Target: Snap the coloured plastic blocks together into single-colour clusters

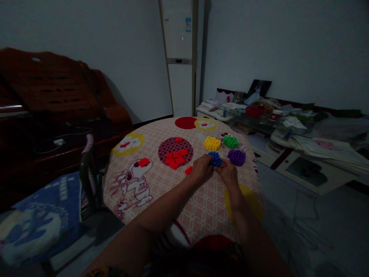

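A tight cluster of small blue studded blocks (215, 158) lies on the patterned tablecloth (173, 192), between my two hands. My left hand (202, 168) is closed against its left side, fingers curled. From the near right, my right hand (228, 172) pinches at the edge of the same cluster. Similar groups sit close by: yellow blocks (212, 143) behind, green blocks (230, 142) behind to the right, purple blocks (236, 157) at the right. Loose red blocks (176, 158) are strewn left of my hands, and one red block (188, 170) lies beside my left hand.
Another red block (143, 162) lies farther left on the round table. A chair with a blue cover (54, 215) stands at the left, before a wooden sofa (57, 88). On the right, a low cabinet (305, 169) carries papers, bags and a cup (275, 115).
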`<state>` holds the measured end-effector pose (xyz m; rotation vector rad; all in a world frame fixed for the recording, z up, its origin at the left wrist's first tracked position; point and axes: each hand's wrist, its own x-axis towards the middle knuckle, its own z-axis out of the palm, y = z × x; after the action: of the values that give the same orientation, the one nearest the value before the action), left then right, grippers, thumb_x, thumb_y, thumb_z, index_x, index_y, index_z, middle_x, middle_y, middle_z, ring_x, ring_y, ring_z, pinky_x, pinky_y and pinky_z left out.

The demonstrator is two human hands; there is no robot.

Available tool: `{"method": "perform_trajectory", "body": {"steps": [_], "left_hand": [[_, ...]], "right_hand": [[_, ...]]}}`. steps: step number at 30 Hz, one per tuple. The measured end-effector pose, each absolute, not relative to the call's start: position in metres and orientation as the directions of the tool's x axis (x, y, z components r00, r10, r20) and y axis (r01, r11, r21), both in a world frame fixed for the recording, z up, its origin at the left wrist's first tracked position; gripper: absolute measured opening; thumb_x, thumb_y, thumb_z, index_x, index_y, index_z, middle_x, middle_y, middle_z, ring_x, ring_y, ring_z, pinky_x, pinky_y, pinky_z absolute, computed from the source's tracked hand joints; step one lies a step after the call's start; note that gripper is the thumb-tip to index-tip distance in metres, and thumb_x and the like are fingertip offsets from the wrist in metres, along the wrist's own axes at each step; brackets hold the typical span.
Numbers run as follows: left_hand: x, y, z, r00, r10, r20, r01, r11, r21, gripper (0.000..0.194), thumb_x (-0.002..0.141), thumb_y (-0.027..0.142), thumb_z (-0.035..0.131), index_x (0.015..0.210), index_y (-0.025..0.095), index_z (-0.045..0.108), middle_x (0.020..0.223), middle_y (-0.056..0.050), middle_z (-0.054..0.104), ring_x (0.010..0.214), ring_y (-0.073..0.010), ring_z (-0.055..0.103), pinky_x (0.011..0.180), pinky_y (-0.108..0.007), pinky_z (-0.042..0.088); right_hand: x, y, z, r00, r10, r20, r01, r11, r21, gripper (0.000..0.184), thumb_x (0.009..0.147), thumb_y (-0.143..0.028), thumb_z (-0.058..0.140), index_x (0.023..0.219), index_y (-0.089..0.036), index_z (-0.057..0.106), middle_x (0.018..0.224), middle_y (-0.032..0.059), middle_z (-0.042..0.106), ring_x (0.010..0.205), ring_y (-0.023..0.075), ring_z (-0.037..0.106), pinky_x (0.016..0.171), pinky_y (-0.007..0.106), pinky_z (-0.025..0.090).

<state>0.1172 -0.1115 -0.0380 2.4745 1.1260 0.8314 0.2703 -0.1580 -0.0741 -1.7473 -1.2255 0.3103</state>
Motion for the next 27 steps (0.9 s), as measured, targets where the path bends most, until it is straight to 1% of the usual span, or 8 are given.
{"method": "perform_trajectory", "body": {"steps": [7, 10, 13, 15, 18, 20, 23, 27], "left_hand": [[0.088, -0.087, -0.025, 0.475, 0.838, 0.27, 0.53, -0.517, 0.672, 0.013, 0.072, 0.016, 0.07, 0.086, 0.015, 0.07, 0.079, -0.001, 0.071, 0.072, -0.0144, 0.064, 0.069, -0.024, 0.048], [0.078, -0.078, -0.025, 0.473, 0.855, 0.213, 0.52, -0.466, 0.716, 0.027, 0.071, 0.015, 0.071, 0.097, 0.014, 0.072, 0.079, -0.001, 0.073, 0.071, -0.0144, 0.066, 0.068, -0.023, 0.049], [0.079, -0.074, -0.029, 0.496, 0.854, 0.156, 0.565, -0.454, 0.689, 0.05, 0.071, 0.015, 0.073, 0.12, 0.014, 0.069, 0.085, -0.003, 0.076, 0.077, -0.0172, 0.07, 0.073, -0.025, 0.052], [0.083, -0.072, -0.031, 0.524, 0.843, 0.123, 0.609, -0.471, 0.638, 0.057, 0.072, 0.017, 0.073, 0.129, 0.013, 0.066, 0.09, -0.005, 0.077, 0.083, -0.0195, 0.072, 0.078, -0.027, 0.053], [0.088, -0.07, -0.032, 0.549, 0.829, 0.107, 0.632, -0.495, 0.595, 0.056, 0.074, 0.019, 0.072, 0.129, 0.013, 0.066, 0.096, -0.007, 0.078, 0.088, -0.0211, 0.072, 0.082, -0.028, 0.053], [0.088, -0.068, -0.033, 0.548, 0.829, 0.109, 0.62, -0.491, 0.613, 0.053, 0.075, 0.019, 0.071, 0.127, 0.014, 0.066, 0.096, -0.006, 0.078, 0.087, -0.0205, 0.072, 0.081, -0.027, 0.053], [0.087, -0.068, -0.034, 0.545, 0.831, 0.108, 0.6, -0.477, 0.642, 0.053, 0.074, 0.018, 0.073, 0.127, 0.014, 0.066, 0.097, -0.006, 0.078, 0.087, -0.0194, 0.072, 0.081, -0.027, 0.054], [0.089, -0.067, -0.033, 0.554, 0.826, 0.104, 0.622, -0.494, 0.608, 0.055, 0.076, 0.018, 0.071, 0.13, 0.012, 0.065, 0.103, -0.009, 0.077, 0.091, -0.0208, 0.072, 0.084, -0.027, 0.054]], "right_hand": [[0.263, -0.16, -0.071, 0.462, 0.826, 0.324, 0.663, -0.079, -0.744, 0.035, 0.071, -0.037, 0.075, 0.101, -0.021, 0.071, 0.075, 0.0013, 0.072, 0.072, 0.0215, 0.067, 0.07, 0.031, 0.048], [0.261, -0.161, -0.07, 0.455, 0.819, 0.35, 0.703, -0.089, -0.706, 0.036, 0.074, -0.039, 0.074, 0.105, -0.021, 0.07, 0.076, 0.0023, 0.072, 0.074, 0.0218, 0.067, 0.071, 0.031, 0.047], [0.261, -0.162, -0.07, 0.438, 0.824, 0.36, 0.722, -0.083, -0.687, 0.036, 0.075, -0.039, 0.073, 0.107, -0.021, 0.07, 0.076, 0.0017, 0.072, 0.073, 0.0213, 0.067, 0.07, 0.03, 0.046], [0.262, -0.162, -0.07, 0.433, 0.827, 0.358, 0.731, -0.09, -0.677, 0.03, 0.075, -0.037, 0.074, 0.1, -0.022, 0.07, 0.074, 0.0013, 0.072, 0.072, 0.0207, 0.066, 0.068, 0.029, 0.044], [0.263, -0.162, -0.069, 0.449, 0.822, 0.35, 0.733, -0.115, -0.67, 0.02, 0.074, -0.036, 0.074, 0.086, -0.021, 0.069, 0.072, 0.0014, 0.071, 0.067, 0.0197, 0.065, 0.064, 0.029, 0.042], [0.263, -0.161, -0.07, 0.461, 0.815, 0.351, 0.73, -0.123, -0.672, 0.018, 0.073, -0.036, 0.075, 0.081, -0.021, 0.067, 0.071, 0.0019, 0.071, 0.065, 0.0192, 0.064, 0.063, 0.029, 0.041], [0.263, -0.16, -0.071, 0.462, 0.807, 0.368, 0.727, -0.107, -0.678, 0.018, 0.073, -0.036, 0.074, 0.08, -0.021, 0.067, 0.071, 0.0023, 0.071, 0.065, 0.0192, 0.063, 0.064, 0.029, 0.043], [0.265, -0.158, -0.072, 0.475, 0.798, 0.372, 0.707, -0.094, -0.701, 0.021, 0.072, -0.039, 0.074, 0.083, -0.021, 0.069, 0.069, 0.0016, 0.07, 0.066, 0.0198, 0.064, 0.066, 0.029, 0.044]]}}
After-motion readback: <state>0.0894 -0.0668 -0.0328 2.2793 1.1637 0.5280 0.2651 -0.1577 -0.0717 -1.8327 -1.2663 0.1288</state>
